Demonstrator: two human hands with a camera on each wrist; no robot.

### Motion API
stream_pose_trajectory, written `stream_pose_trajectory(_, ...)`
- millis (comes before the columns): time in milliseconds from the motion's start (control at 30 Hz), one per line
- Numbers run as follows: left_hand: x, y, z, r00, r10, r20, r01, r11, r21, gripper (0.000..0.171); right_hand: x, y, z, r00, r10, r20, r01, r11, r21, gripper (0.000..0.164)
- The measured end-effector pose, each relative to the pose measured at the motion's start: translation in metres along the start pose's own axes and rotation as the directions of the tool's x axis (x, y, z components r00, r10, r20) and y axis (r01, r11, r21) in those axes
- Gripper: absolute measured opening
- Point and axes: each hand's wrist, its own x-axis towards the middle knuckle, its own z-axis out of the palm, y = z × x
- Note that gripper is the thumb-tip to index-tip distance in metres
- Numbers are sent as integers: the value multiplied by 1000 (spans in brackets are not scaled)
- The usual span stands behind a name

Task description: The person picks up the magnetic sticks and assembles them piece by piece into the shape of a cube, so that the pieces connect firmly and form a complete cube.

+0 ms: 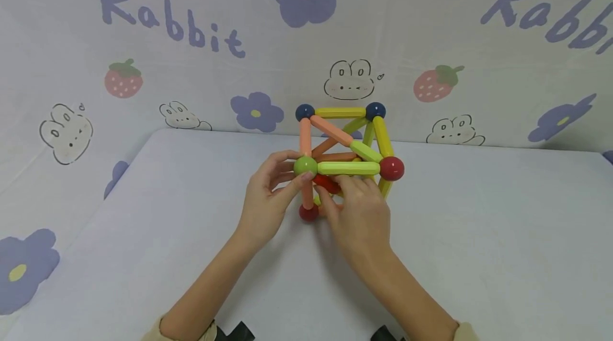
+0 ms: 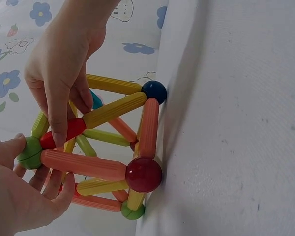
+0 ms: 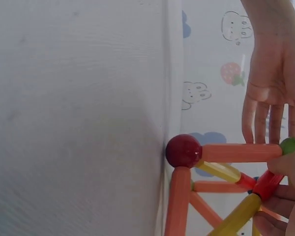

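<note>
A box-shaped frame of magnetic rods and balls stands on the white table. My left hand [image 1: 268, 200] grips the green ball [image 1: 305, 167] at its near upper left corner, thumb in front and fingers behind. My right hand [image 1: 361, 213] pinches a short red rod [image 2: 71, 132] just under the light green rod [image 1: 348, 168]. One end of the red rod meets the green ball. Its other end meets a yellow rod [image 2: 113, 110] in line with it, and that slants to a dark blue ball [image 2: 154, 92]. Below the left hand, an orange rod [image 1: 307, 194] runs down to a red ball [image 1: 308, 212].
Dark blue balls [image 1: 375, 111] and a yellow rod [image 1: 340, 113] form the frame's far top edge. Another red ball [image 1: 391, 168] marks the near right corner. Behind the table [image 1: 479, 234] hangs a printed cloth [image 1: 191, 80]. Black objects [image 1: 239, 332] show at the bottom edge.
</note>
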Motion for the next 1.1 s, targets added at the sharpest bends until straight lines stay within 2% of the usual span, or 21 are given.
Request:
stream_pose_trajectory(67,0,0,0,1000,-2,-1,2,1000,-1,37,1,1,-3,1000,0,24,0,1000,3,36)
stream_pose_trajectory(167,-1,0,0,1000,-5,-3,5,1000,3,37,5,2,-15,993,36,111,-38,999,20,33)
stream_pose_trajectory(267,-1,0,1,1000,-8,0,8,1000,5,37,10,7,-36,966,111,236,-125,991,45,29)
stream_pose_trajectory(367,-1,0,1,1000,-13,5,13,1000,1,37,12,18,-59,932,163,323,-188,981,50,22)
stream_pose_trajectory(500,-1,-1,-1,1000,-18,10,18,1000,-2,40,12,42,-80,919,201,340,-226,974,35,14)
stream_pose_trajectory(567,-1,-2,-2,1000,-23,13,24,1000,-5,42,12,55,-85,912,231,339,-256,966,28,16)
stream_pose_trajectory(667,0,-8,-2,998,-54,23,54,999,-8,43,13,73,-81,893,251,374,-290,956,52,28)
stream_pose_trajectory(800,2,-21,2,992,-108,64,109,994,3,40,12,90,-61,854,197,482,-309,937,163,50)
stream_pose_trajectory(867,4,-28,5,987,-118,107,118,993,9,40,12,97,-51,838,155,524,-308,926,218,48)
stream_pose_trajectory(967,9,-34,9,976,-129,175,127,992,21,38,10,104,-41,818,123,562,-326,904,276,35)
stream_pose_trajectory(1100,16,-34,14,969,-145,200,137,989,54,31,8,111,-35,810,101,578,-338,886,318,29)
